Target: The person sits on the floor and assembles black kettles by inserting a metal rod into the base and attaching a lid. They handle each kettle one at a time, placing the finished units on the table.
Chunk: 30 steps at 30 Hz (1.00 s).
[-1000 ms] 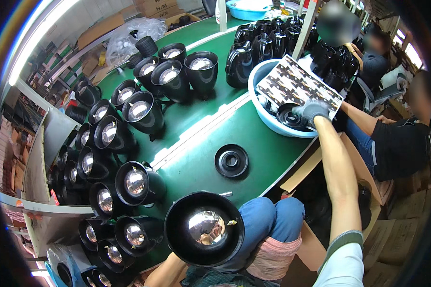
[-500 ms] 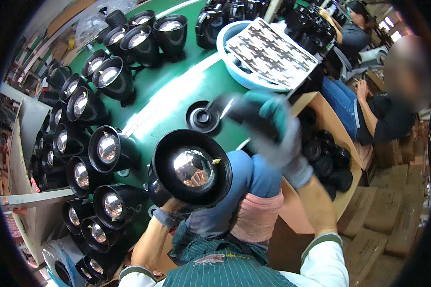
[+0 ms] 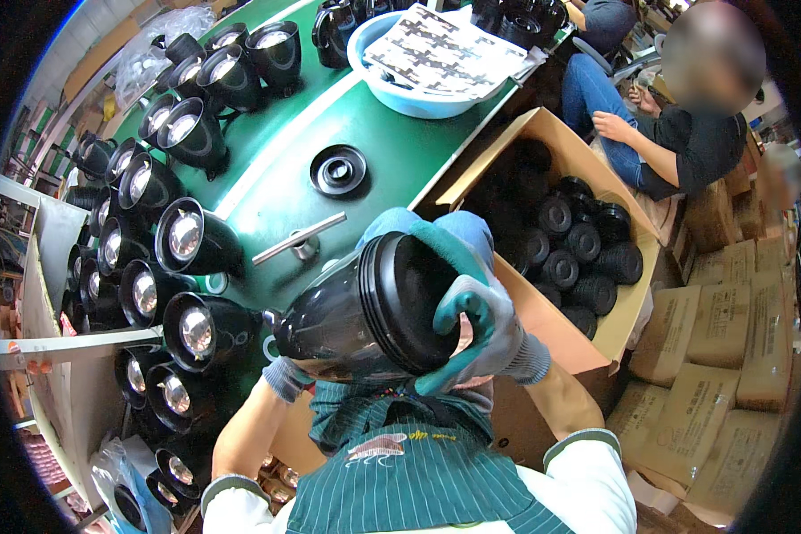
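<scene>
A glossy black thermos jug point(image 3: 325, 320) lies tilted over my lap, its wide end turned to the right. My left hand point(image 3: 289, 377), gloved, supports it from below; the jug hides its fingers, and mainly the grey cuff shows. Against the wide end sits a round black base cap point(image 3: 423, 298) with ridged edges. Gripping that cap is my right hand point(image 3: 479, 325) in a grey and green glove, fingers spread around its rim. Whether the cap is fully seated cannot be told. Just beyond the jug, a metal T-handled tool point(image 3: 301, 240) rests on the green table point(image 3: 267, 200).
A stepped black disc point(image 3: 338, 170) lies on the table. Several black jugs point(image 3: 187, 236) with mirrored interiors line the left. A blue basin point(image 3: 418, 105) holds patterned sheets. At right, a cardboard box point(image 3: 552, 334) contains black round caps. A person point(image 3: 685, 142) sits beyond it.
My right hand has come from the table side to the jug, bringing the black cap onto its end. The jug has turned from facing up to facing right. The metal tool is now visible.
</scene>
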### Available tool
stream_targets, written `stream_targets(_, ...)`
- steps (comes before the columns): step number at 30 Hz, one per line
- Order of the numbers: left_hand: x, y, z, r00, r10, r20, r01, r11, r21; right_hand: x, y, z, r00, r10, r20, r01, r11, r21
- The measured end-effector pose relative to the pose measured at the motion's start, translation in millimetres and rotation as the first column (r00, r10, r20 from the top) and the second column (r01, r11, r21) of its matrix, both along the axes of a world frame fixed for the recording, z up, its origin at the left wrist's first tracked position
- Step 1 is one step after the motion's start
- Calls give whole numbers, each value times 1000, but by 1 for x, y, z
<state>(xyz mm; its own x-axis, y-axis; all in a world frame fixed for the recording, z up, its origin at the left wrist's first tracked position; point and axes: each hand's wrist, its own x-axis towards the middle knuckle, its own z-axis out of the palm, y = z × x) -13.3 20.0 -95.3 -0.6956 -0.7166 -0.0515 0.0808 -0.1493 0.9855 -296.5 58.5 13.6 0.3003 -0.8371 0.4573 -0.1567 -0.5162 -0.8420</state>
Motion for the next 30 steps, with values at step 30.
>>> stream_targets(30, 30, -19, 71, 880, 410, 242, -301, 873, -384, -5, 41, -21, 971, -148, -188, 121, 982, -146)
